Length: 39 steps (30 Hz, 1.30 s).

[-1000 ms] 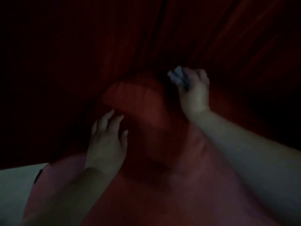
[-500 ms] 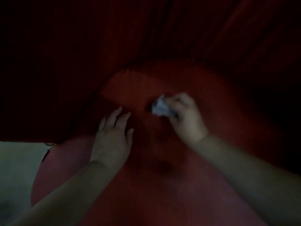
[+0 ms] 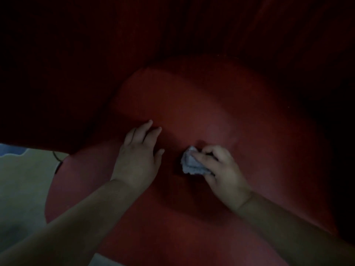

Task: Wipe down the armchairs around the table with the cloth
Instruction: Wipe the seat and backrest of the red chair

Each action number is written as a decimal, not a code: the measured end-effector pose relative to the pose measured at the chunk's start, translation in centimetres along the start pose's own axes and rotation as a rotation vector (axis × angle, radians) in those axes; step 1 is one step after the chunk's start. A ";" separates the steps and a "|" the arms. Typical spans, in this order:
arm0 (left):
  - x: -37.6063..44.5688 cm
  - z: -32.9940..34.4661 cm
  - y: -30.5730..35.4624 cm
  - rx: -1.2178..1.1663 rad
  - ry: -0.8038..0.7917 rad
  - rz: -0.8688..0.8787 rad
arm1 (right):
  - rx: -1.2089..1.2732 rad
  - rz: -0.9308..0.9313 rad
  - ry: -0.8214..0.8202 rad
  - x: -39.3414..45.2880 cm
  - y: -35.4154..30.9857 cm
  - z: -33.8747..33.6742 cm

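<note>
Armchair (image 3: 192, 104) fills most of the head view, a red padded one, very dark, with its lighter rounded part in the middle and the near part running down to the bottom edge. At the far side there is only deep red shadow, and I cannot tell whether it is the backrest or a curtain. The right hand (image 3: 221, 169) pinches a small crumpled pale grey cloth (image 3: 190, 162) with curled fingers and presses it on the red surface, a little right of the centre. The left hand (image 3: 138, 152) lies flat just beside it to the left, fingers straight and relaxed, resting on the upholstery and grasping nothing.

What could go wrong, in my judgement: the cloth is bunched into a small wad, so each stroke covers a narrow strip and parts of the chair may be missed, more so in this poor light. The wad could also slip out of the fingers if it drags on the fabric.

At the left a pale floor (image 3: 21, 181) shows. No brand, label or writing can be read anywhere.
</note>
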<state>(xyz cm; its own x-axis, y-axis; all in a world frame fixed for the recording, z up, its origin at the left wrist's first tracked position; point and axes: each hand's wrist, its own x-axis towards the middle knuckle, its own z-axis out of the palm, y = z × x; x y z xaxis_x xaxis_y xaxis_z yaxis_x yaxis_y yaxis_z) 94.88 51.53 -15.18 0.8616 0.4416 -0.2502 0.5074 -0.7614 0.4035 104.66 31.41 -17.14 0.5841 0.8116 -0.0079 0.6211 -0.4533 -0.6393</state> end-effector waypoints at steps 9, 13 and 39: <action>-0.8 0.5 -0.4 0.067 -0.017 0.037 | 0.031 0.193 0.163 2.9 1.4 0.2; -1.6 0.4 -0.5 0.043 -0.021 0.038 | 0.042 0.117 0.019 -3.2 -1.8 1.7; -9.2 -16.9 6.1 0.301 -0.176 0.006 | 0.161 0.472 0.263 -4.7 -12.6 -15.8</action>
<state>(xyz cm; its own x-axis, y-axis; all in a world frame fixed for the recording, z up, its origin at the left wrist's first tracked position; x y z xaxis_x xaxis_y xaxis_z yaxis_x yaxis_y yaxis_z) 90.24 50.79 4.44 0.8358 0.3684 -0.4070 0.4537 -0.8810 0.1343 102.28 27.49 3.10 0.9027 0.4057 -0.1433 0.1851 -0.6668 -0.7219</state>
